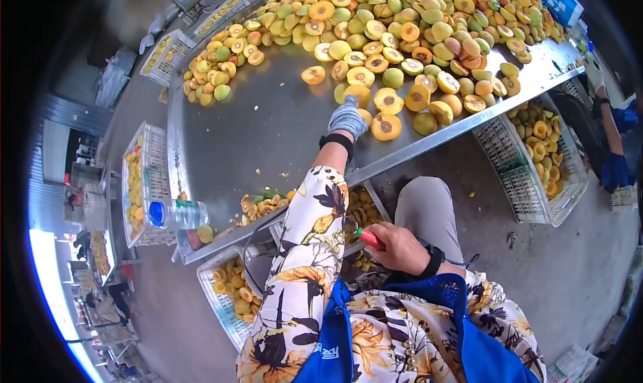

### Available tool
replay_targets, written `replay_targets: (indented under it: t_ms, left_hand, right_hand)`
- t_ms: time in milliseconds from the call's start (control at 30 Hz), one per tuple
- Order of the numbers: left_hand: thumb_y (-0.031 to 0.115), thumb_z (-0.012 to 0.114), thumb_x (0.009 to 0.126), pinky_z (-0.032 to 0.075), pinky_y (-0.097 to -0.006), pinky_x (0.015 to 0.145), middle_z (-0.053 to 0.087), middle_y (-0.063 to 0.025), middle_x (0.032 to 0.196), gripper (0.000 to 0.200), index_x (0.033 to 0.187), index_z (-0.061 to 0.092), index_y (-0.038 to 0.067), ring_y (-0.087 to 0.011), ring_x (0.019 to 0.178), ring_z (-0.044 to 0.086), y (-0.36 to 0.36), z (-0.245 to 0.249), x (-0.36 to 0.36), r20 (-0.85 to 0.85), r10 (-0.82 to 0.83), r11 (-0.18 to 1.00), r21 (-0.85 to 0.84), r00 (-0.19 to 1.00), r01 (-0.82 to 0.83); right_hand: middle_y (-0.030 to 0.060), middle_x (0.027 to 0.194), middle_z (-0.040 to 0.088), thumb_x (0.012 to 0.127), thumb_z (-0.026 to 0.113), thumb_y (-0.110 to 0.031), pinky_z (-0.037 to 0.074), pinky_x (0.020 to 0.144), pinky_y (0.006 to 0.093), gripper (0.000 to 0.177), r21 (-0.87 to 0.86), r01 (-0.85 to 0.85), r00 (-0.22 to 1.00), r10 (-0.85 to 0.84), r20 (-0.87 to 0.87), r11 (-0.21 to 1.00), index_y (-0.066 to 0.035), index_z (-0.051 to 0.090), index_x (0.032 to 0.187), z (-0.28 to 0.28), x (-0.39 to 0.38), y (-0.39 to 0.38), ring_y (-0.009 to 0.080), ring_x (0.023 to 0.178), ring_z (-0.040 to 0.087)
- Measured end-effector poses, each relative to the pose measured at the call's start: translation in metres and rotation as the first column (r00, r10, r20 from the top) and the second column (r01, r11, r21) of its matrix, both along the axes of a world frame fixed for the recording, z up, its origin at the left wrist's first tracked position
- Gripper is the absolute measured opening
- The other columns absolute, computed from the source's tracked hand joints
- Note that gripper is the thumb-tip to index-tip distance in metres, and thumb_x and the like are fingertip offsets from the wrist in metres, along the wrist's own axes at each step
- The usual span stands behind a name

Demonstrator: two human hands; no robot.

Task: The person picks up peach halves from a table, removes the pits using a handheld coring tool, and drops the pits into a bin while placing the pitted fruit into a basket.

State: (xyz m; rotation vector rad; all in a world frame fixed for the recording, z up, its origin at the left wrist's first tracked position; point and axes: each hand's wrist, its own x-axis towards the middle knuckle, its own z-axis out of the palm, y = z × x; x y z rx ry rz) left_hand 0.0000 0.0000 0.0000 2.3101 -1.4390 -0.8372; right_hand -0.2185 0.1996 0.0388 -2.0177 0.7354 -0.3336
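Note:
My left hand [347,119], in a grey glove, reaches over the metal table with its fingers stretched forward. Its fingertips touch or nearly touch a halved yellow peach [358,95] at the near edge of the pile. Beside it lie cut halves with the stone or its dark hollow showing, such as a peach half [386,126]. Closed in front of my lap, my bare right hand [400,249] grips a tool with a red handle [370,239] and a green end; the working tip cannot be made out.
The metal table [234,142] bears a big peach pile [402,21]. A plastic bottle [179,214] lies near its left corner. Crates of peaches stand left [146,182], below [231,296] and right [532,168]. A co-worker's arm [611,125] shows at the far right.

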Motion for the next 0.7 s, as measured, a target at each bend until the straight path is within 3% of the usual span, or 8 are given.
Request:
replay_targets:
  t_ms: [67,100,167,233,267,367,533,700]
  left_hand:
    - [0.015,0.077,0.062,0.051,-0.0371,0.068,0.060,-0.0147,0.095,0.071,0.123,0.043,0.008,-0.0262,0.077,0.061,0.025,0.010,0.008,0.111,-0.037,0.999,0.027,0.993,0.035]
    - [0.012,0.078,0.061,0.050,-0.0281,0.054,0.060,-0.0117,0.091,0.066,0.118,0.046,0.006,-0.0195,0.068,0.060,-0.001,0.005,-0.015,-0.108,0.029,0.999,-0.033,0.994,-0.033]
    - [0.013,0.076,0.064,0.047,-0.0235,0.048,0.060,-0.0093,0.092,0.055,0.112,0.049,0.005,-0.0158,0.064,0.059,0.037,0.011,0.000,-0.403,0.011,0.994,-0.096,0.915,-0.054]
    - [0.012,0.071,0.068,0.045,-0.0226,0.046,0.060,-0.0075,0.089,0.044,0.106,0.051,0.005,-0.0149,0.064,0.059,0.084,0.049,0.001,-0.716,-0.008,0.977,-0.154,0.698,-0.147]
    - [0.012,0.071,0.068,0.045,-0.0226,0.046,0.060,-0.0075,0.089,0.044,0.106,0.051,0.005,-0.0149,0.064,0.059,0.105,0.060,-0.002,-0.709,0.005,0.977,-0.146,0.706,-0.153]
    - [0.015,0.067,0.071,0.044,-0.0195,0.044,0.059,-0.0079,0.080,0.035,0.102,0.054,0.005,-0.0157,0.064,0.060,0.167,0.064,-0.004,-0.932,0.035,0.845,-0.165,0.360,-0.509]
    - [0.034,0.056,0.082,0.044,-0.0205,0.038,0.060,-0.0101,0.078,0.037,0.107,0.051,0.007,-0.0179,0.063,0.061,0.244,0.056,-0.004,-0.988,0.078,0.708,-0.038,0.131,-0.705]
    - [0.045,0.044,0.088,0.044,-0.0206,0.038,0.060,-0.0109,0.082,0.042,0.107,0.052,0.007,-0.0195,0.063,0.061,0.283,0.051,-0.012,-0.986,0.120,0.628,-0.017,0.118,-0.778]
  right_hand:
    - [0.0210,0.086,0.060,0.075,0.064,-0.017,0.046,0.068,0.0397,0.039,0.095,0.024,0.994,-0.033,0.100,0.995,-0.006,0.049,0.109,0.008,0.013,0.007,0.0369,0.081,0.059]
    - [0.0210,0.086,0.060,0.075,0.064,-0.017,0.046,0.068,0.0397,0.039,0.014,0.018,0.998,-0.018,0.059,1.000,-0.006,0.049,0.109,0.005,-0.008,-0.027,0.0369,0.081,0.059]
    - [0.0221,0.082,0.060,0.075,0.065,-0.018,0.046,0.066,0.0419,0.043,0.238,0.173,0.972,-0.204,0.114,0.956,-0.006,0.047,0.113,0.018,-0.001,-0.020,0.0395,0.075,0.058]
    - [0.0254,0.082,0.059,0.076,0.067,-0.023,0.046,0.066,0.0432,0.055,0.241,0.228,0.948,-0.272,0.166,0.943,-0.003,0.039,0.119,0.018,-0.001,-0.022,0.0413,0.076,0.059]
    - [0.0259,0.085,0.058,0.076,0.067,-0.024,0.046,0.067,0.0432,0.056,0.219,0.260,0.932,-0.303,0.198,0.941,-0.002,0.039,0.119,0.017,-0.001,-0.024,0.0411,0.077,0.059]
    - [0.0250,0.089,0.057,0.078,0.065,-0.025,0.046,0.068,0.0425,0.052,0.215,0.254,0.914,-0.307,0.265,0.943,0.000,0.040,0.117,0.023,0.009,-0.024,0.0401,0.080,0.058]
    - [0.0215,0.079,0.058,0.082,0.060,-0.022,0.045,0.061,0.0414,0.039,0.067,0.040,0.942,-0.060,0.330,0.997,0.001,0.044,0.110,0.028,0.037,-0.001,0.0377,0.072,0.058]
    - [0.0212,0.064,0.057,0.081,0.061,-0.022,0.044,0.053,0.0437,0.034,0.016,-0.069,0.966,0.063,0.250,0.997,0.001,0.044,0.100,0.010,0.053,0.031,0.0394,0.060,0.057]
